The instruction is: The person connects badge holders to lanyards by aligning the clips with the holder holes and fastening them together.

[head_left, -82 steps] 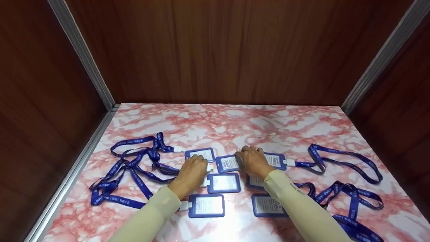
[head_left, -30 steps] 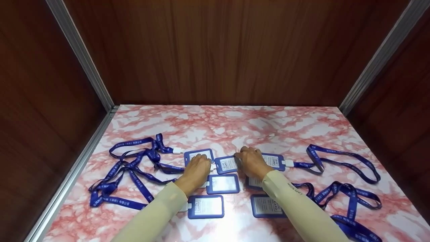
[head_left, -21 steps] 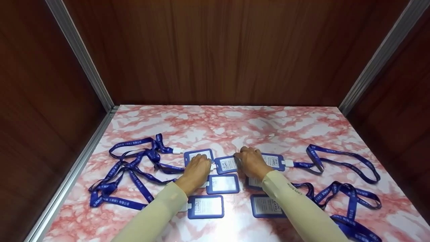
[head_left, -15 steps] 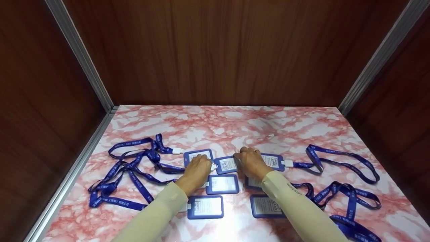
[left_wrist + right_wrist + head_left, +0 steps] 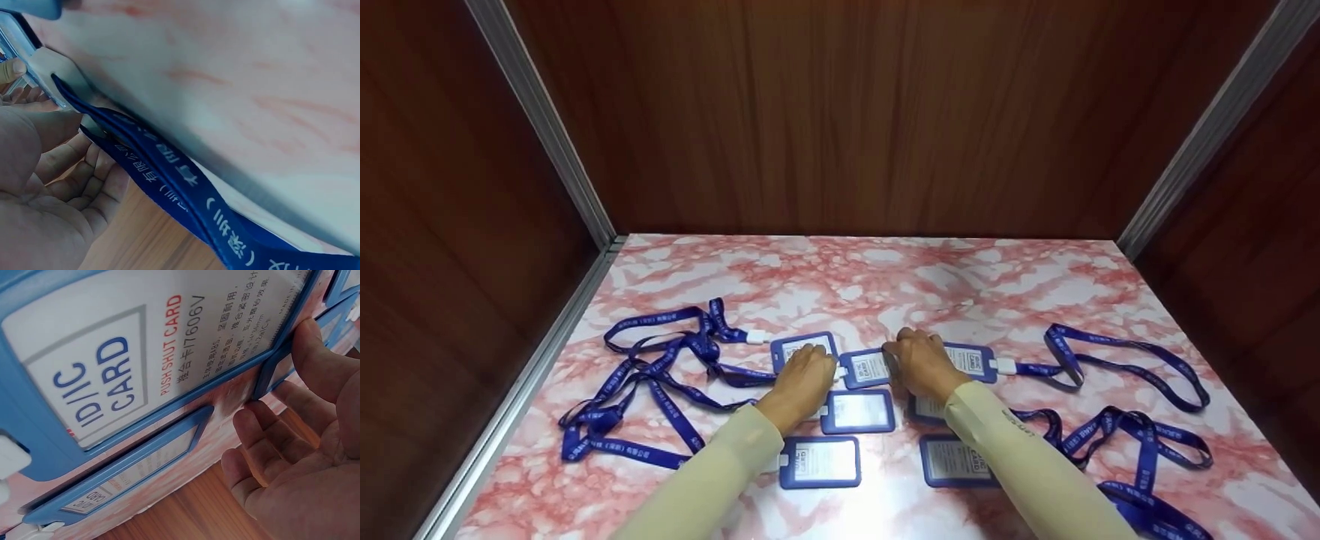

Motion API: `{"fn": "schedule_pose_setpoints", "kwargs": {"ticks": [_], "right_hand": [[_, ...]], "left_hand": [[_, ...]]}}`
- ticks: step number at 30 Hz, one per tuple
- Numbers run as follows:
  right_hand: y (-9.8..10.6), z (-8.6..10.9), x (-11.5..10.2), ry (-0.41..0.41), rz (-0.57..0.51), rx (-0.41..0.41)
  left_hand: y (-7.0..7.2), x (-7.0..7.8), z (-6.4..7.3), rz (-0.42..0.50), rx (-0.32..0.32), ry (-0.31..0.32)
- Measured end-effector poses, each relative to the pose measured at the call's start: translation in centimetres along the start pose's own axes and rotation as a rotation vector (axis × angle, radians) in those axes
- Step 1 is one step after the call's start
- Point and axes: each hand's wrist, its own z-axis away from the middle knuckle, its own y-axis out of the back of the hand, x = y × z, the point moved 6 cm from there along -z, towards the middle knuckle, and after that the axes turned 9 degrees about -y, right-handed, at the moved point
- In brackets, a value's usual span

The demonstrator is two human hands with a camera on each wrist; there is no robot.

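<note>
In the head view, my left hand [image 5: 802,379] holds a white lanyard clip [image 5: 839,373] at the left end of a blue badge holder [image 5: 866,367]. The left wrist view shows this clip [image 5: 59,70] by the thumb, its blue strap [image 5: 185,169] trailing past my curled fingers. My right hand [image 5: 922,364] pinches the same holder's right end, thumb [image 5: 308,337] on top and fingers underneath. Another badge holder [image 5: 804,343] lies just beyond my left hand. Under my right wrist, a further badge holder [image 5: 928,409] is partly covered, and one with a lanyard [image 5: 976,362] sits just to the right.
Two badge holders lie nearer on the left, a middle one [image 5: 857,412] and a front one [image 5: 825,463]. At front right is another badge holder [image 5: 952,459]. Tangled blue lanyards [image 5: 660,367] spread left, looser lanyards [image 5: 1140,435] right. Brown panels [image 5: 840,120] enclose the marbled table [image 5: 885,277].
Since the oldest frame, my left hand has shifted slightly right, bringing the white clip up against the badge holder's end. Over the last second both hands stay almost still.
</note>
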Motion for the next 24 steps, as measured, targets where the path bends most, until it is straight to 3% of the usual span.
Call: {"fn": "schedule_pose_setpoints", "kwargs": {"ticks": [18,24], "right_hand": [[0.36,0.29,-0.49,0.097,-0.002,0.098],[0.29,0.19,-0.59,0.098,-0.035,0.075]], "left_hand": [[-0.09,0.40,0.00,-0.013,0.041,-0.047],[-0.15,0.51,-0.11,-0.018,0.045,-0.071]]}}
